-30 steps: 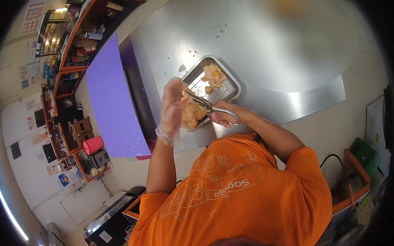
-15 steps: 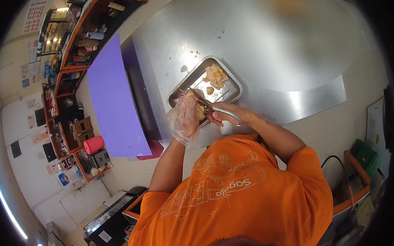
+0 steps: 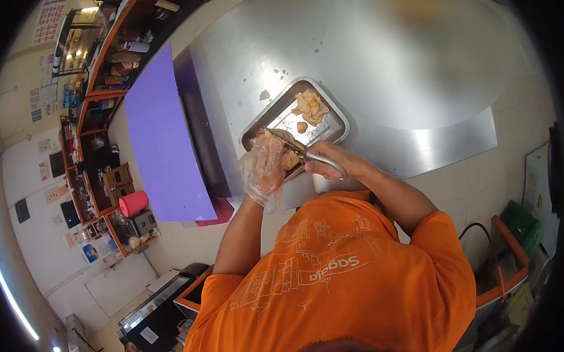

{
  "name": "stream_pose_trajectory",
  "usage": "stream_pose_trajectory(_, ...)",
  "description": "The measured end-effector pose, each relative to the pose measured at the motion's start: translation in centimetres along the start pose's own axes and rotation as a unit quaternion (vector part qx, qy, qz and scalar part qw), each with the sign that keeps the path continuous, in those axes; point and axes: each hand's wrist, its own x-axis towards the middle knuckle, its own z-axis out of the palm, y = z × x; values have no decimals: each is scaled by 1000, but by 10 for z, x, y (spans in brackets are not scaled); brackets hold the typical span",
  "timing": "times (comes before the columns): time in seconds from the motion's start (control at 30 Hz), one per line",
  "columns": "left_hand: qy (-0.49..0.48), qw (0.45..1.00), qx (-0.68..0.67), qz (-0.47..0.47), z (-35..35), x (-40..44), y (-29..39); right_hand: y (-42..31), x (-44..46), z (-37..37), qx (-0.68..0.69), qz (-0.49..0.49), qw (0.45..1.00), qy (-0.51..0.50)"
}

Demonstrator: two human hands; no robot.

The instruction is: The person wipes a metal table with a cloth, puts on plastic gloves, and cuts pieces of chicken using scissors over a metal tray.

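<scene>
My left hand (image 3: 268, 167), in a clear plastic glove, is closed around a pale yellow piece of raw chicken (image 3: 290, 159) over the near left corner of a metal tray (image 3: 337, 110). My right hand (image 3: 327, 161) is bare and grips the handles of metal kitchen scissors (image 3: 301, 152). The blades point left, against the chicken by my left fingers; the glove and fingers hide part of the contact. Farther back in the tray lie a heap of yellowish skin or fat trimmings (image 3: 311, 108) and a small lump (image 3: 302, 127).
The tray rests on a steel table (image 3: 229, 72) with some wet spots. A large translucent round sheet or disc (image 3: 415, 66) covers the right side. At left stands a purple panel (image 3: 160, 143), with orange-edged shelves (image 3: 99, 95) holding goods beyond it.
The scissor blades, spread apart before, have come closer together at the chicken. My right fingers have drawn in around the handles. My left hand stays almost in place.
</scene>
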Motion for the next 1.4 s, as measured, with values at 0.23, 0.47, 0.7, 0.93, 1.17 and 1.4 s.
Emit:
stream_pose_trajectory(0.23, -37, 996, -40, -75, -15, 18, 7, 9, 8, -1, 83, -24, 996, 9)
stream_pose_trajectory(0.47, -78, 969, -145, -186, -36, 43, 46, 7, 7, -1, 57, 5, 998, 9)
stream_pose_trajectory(0.7, -100, 991, -39, -84, -20, 25, 15, 6, -1, 0, 73, 49, 996, 10)
stream_pose_trajectory(0.93, -266, 960, 4, -90, -17, 53, 29, 18, -3, -8, 199, 48, 979, 18)
stream_pose_trajectory(1.17, -290, 900, 212, -246, 10, 87, 28, 16, -14, -35, 305, -22, 950, 54)
stream_pose_trajectory(1.4, -103, 938, 104, -315, -74, 60, 9, 25, -54, -60, 290, -6, 949, 122)
